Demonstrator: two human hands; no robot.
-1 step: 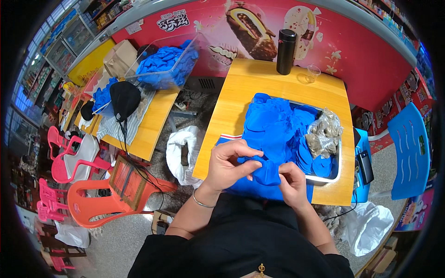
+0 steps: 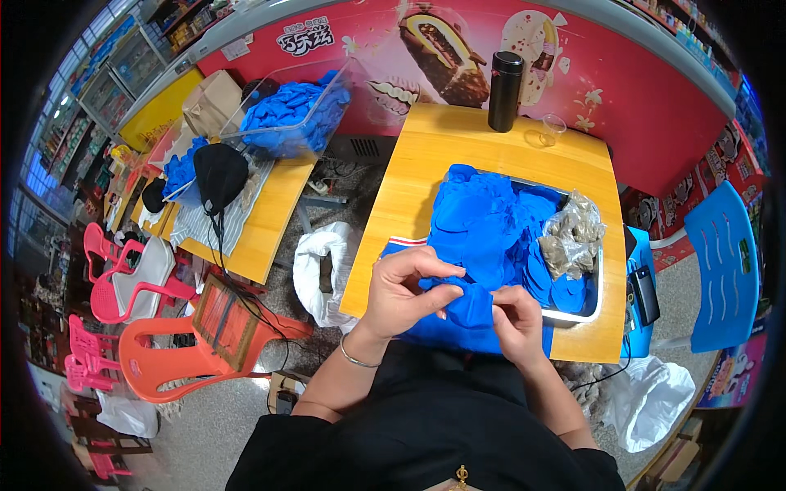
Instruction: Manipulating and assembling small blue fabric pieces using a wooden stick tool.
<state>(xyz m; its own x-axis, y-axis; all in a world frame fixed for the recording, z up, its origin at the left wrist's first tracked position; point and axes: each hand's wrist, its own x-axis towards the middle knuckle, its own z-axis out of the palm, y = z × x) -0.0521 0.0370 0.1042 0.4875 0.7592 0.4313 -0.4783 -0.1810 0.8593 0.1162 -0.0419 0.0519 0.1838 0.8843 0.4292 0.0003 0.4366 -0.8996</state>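
Left hand [image 2: 403,296] and right hand [image 2: 517,321] both pinching one blue glove [image 2: 471,304] at lower centre of the frame, over the near table [image 2: 409,188] edge, below the glove pile [image 2: 491,225] in a tray [image 2: 596,296].

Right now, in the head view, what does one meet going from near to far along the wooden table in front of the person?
Left hand and right hand pinching a blue cloth piece → metal tray heaped with blue pieces → clear glass → black flask.

Blue pile [image 2: 483,229] hides tray [image 2: 596,278] interior; bag [image 2: 573,237] contents unclear.
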